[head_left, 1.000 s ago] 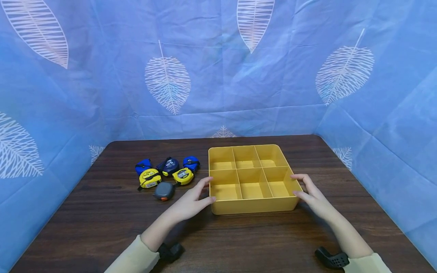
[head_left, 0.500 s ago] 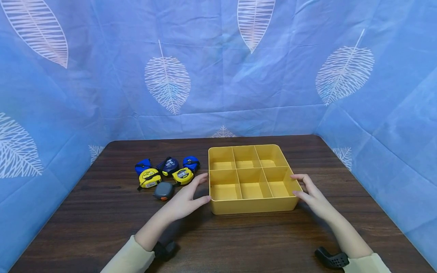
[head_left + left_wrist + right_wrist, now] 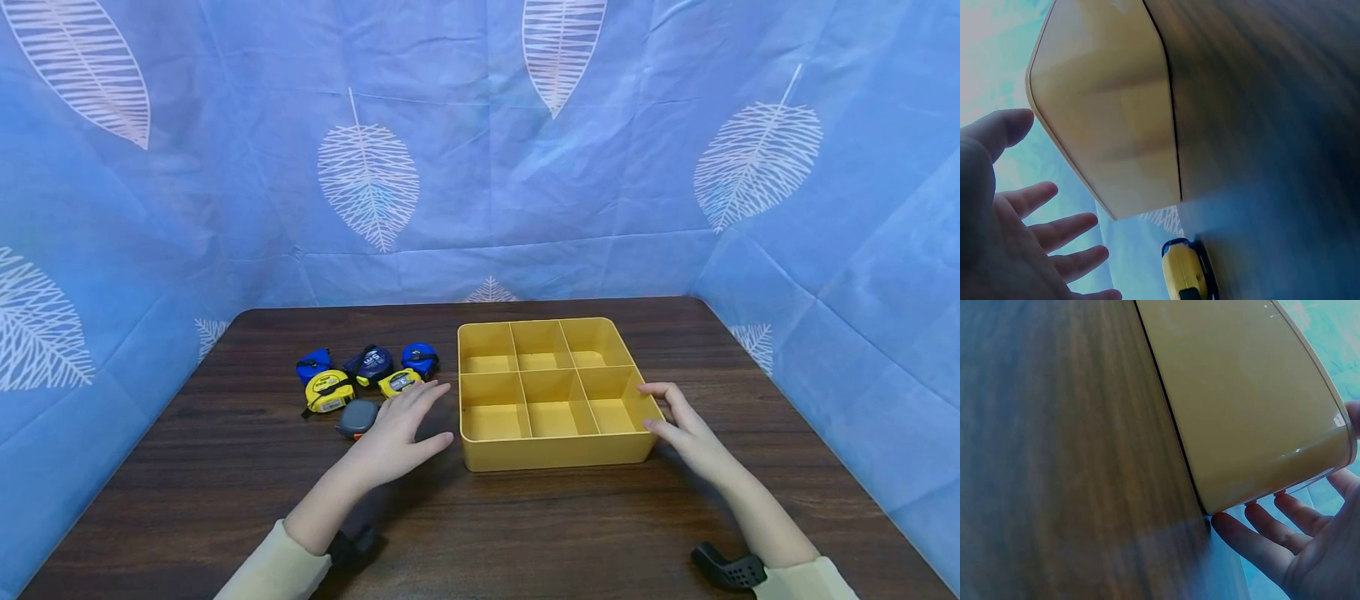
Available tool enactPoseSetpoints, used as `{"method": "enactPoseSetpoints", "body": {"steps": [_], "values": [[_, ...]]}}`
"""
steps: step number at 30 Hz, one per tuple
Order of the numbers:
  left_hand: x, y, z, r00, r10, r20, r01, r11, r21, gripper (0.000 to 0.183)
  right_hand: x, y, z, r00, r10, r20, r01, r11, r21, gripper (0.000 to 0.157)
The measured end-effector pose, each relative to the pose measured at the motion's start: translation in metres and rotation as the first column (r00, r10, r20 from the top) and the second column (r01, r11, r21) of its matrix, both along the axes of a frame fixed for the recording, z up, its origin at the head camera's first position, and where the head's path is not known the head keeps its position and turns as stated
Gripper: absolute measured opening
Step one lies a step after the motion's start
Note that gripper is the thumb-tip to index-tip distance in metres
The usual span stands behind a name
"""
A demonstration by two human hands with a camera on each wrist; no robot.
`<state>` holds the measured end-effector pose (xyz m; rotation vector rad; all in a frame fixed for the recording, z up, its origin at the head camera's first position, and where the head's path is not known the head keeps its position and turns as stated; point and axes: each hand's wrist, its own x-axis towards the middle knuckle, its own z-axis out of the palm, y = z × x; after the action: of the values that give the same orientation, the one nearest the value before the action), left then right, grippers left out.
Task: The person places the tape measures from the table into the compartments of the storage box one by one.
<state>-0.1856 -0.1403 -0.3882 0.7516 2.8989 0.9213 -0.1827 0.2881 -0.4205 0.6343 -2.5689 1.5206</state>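
A yellow box (image 3: 555, 454) divided into several compartments stands on the table. At its right side, my right hand (image 3: 693, 442) touches the wall with fingertips, its thumb at the rim; in the right wrist view its fingers (image 3: 1254, 544) lie loosely extended along that side. My left hand (image 3: 393, 437) hovers off the box's left side, fingers spread, holding nothing. Beneath and beyond it lie tape measures: a grey one (image 3: 357, 415) partly covered by the hand, a yellow one (image 3: 397, 382) also partly covered, and another yellow one (image 3: 328, 393).
Behind the yellow tape measures are a blue one (image 3: 313, 364), a dark blue one (image 3: 371, 365) and another blue one (image 3: 420, 357). The dark wooden table (image 3: 555, 533) is bounded by blue leaf-patterned cloth (image 3: 465, 183) at the back and sides.
My left hand has come away from the box's left side and shifted left, over the edge of the grey and yellow tape measures. The right hand and the box have stayed put.
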Motion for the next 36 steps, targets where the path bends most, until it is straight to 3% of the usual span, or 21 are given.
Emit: {"method": "enactPoseSetpoints", "body": {"steps": [13,25,36], "values": [[0.0,-0.014,-0.005,0.996,-0.008,-0.085,-0.001,0.994,-0.106,0.065,0.0,0.002,-0.002,1.0,0.013,-0.014,-0.013,1.0,-0.014,0.041],[-0.003,-0.025,-0.001,0.997,0.032,-0.072,-0.04,0.993,-0.112,0.071,-0.001,0.003,-0.004,0.999,0.026,-0.018,-0.027,0.999,-0.032,0.04],[-0.012,-0.043,-0.005,0.997,0.071,-0.039,-0.074,0.994,-0.081,0.074,-0.001,0.004,-0.004,1.0,0.019,-0.02,-0.019,1.0,-0.023,0.041]]}}
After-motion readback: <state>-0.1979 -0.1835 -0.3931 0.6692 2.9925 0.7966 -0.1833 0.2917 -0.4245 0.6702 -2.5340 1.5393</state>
